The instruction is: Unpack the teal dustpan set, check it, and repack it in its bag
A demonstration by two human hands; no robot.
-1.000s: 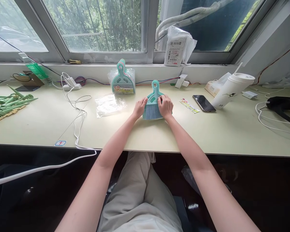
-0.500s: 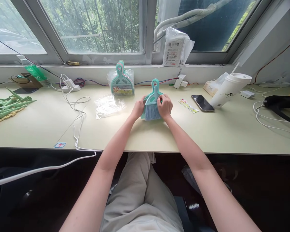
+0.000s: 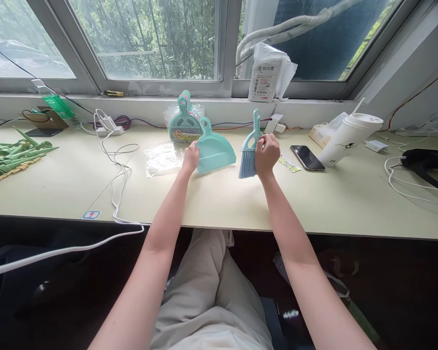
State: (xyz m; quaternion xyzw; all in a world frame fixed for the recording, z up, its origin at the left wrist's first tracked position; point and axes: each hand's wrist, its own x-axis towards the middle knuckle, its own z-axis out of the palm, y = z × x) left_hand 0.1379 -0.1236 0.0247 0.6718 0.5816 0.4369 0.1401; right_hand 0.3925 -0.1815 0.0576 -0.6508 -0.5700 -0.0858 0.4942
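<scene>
A mint-green dustpan is held at its left edge by my left hand, whose fingers are closed on it. Its looped handle points up and its hollow side faces me. To the right, my right hand grips a small hand brush by the right side of its head. Blue bristles hang down from the brush and its handle stands upright. A gap separates brush and dustpan. Behind the dustpan stands a stack of similar brush-and-dustpan sets in clear wrap, partly hidden.
A clear plastic bag lies left of the dustpan. Rightward are a printed card, a phone, a white cup with a straw and a tissue pack. White cables and green tube-like pieces occupy the left.
The brush and dustpan, together half a second ago, are now apart. My left hand has moved left with the dustpan, my right hand to the right with the brush.
</scene>
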